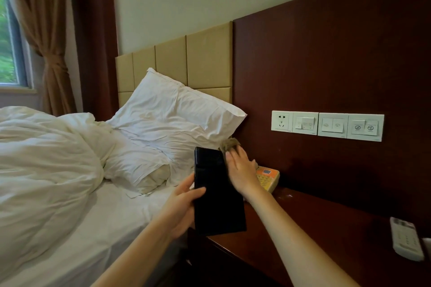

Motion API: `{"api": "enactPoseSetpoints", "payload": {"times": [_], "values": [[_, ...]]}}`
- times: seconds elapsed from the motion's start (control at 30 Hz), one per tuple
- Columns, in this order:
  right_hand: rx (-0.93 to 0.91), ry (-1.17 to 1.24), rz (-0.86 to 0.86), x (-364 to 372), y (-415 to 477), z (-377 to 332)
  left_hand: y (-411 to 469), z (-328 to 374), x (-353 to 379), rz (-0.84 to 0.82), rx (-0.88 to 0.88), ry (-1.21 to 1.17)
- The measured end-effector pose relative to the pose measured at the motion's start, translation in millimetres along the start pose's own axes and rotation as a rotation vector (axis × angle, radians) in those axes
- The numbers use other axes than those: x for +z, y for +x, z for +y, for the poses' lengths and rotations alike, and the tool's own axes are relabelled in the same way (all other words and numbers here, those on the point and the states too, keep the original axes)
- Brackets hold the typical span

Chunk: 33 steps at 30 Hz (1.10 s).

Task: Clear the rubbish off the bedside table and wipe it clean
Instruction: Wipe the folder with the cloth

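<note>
My left hand (180, 207) grips a flat black slab (218, 193), like a phone or tablet, held upright above the left end of the dark wooden bedside table (310, 228). My right hand (242, 170) reaches past the slab's far edge with fingers spread, touching a fuzzy grey-brown cloth (229, 142) at the table's back left corner. Whether the fingers curl round the cloth is hidden. An orange and cream box (268, 178) sits on the table just right of that hand.
A white remote control (407, 239) lies at the table's right end. A white switch and socket panel (327, 126) is set in the dark wall board above. The bed with white pillows (172, 121) and a rumpled duvet (44, 170) lies to the left.
</note>
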State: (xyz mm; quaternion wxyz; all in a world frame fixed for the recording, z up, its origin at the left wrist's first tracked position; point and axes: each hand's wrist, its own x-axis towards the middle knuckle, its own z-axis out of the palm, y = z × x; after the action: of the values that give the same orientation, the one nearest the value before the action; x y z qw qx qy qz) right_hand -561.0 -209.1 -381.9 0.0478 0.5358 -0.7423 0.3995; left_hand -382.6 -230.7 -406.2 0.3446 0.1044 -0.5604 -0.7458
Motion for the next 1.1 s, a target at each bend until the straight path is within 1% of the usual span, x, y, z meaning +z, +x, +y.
{"api": "enactPoseSetpoints", "payload": {"times": [0.2,0.27,0.3,0.4,0.5,0.57,0.6,0.63,0.7,0.73,0.77,0.8,1.0,1.03,1.1], "values": [[-0.397,-0.226,0.048,7,-17,-37,6,3,13,0.017,0.015,0.073],[-0.477,-0.272,0.049,7,-16,-41,6,2,20,0.030,0.042,0.080],[-0.459,-0.249,0.031,4,-14,-41,5,0,24,0.031,0.049,0.085],[-0.302,-0.175,0.026,-11,-8,-34,2,-7,30,0.027,0.037,0.116],[-0.098,-0.152,-0.007,-31,-6,-13,-2,-15,31,0.025,0.037,0.138],[0.061,-0.038,-0.046,-40,-11,4,-3,-17,32,0.009,0.029,0.152],[0.131,0.056,-0.028,-43,-14,11,-2,-17,32,0.002,0.023,0.154],[0.183,0.178,0.027,-44,-16,16,-2,-17,34,-0.003,0.019,0.151],[0.218,0.457,0.176,-44,-15,21,1,-18,38,0.016,0.035,0.141],[0.234,0.574,0.222,-45,-14,21,4,-18,40,0.036,0.054,0.139],[0.257,0.669,0.245,-47,-14,18,6,-19,42,0.053,0.069,0.133],[0.274,0.714,0.256,-49,-13,16,7,-19,43,0.071,0.076,0.124],[0.279,0.715,0.359,-53,-13,18,13,-26,52,0.127,0.093,0.078],[0.283,0.731,0.361,-53,-13,20,14,-27,54,0.138,0.098,0.077],[0.296,0.774,0.311,-52,-12,24,16,-25,56,0.168,0.097,0.077]]}}
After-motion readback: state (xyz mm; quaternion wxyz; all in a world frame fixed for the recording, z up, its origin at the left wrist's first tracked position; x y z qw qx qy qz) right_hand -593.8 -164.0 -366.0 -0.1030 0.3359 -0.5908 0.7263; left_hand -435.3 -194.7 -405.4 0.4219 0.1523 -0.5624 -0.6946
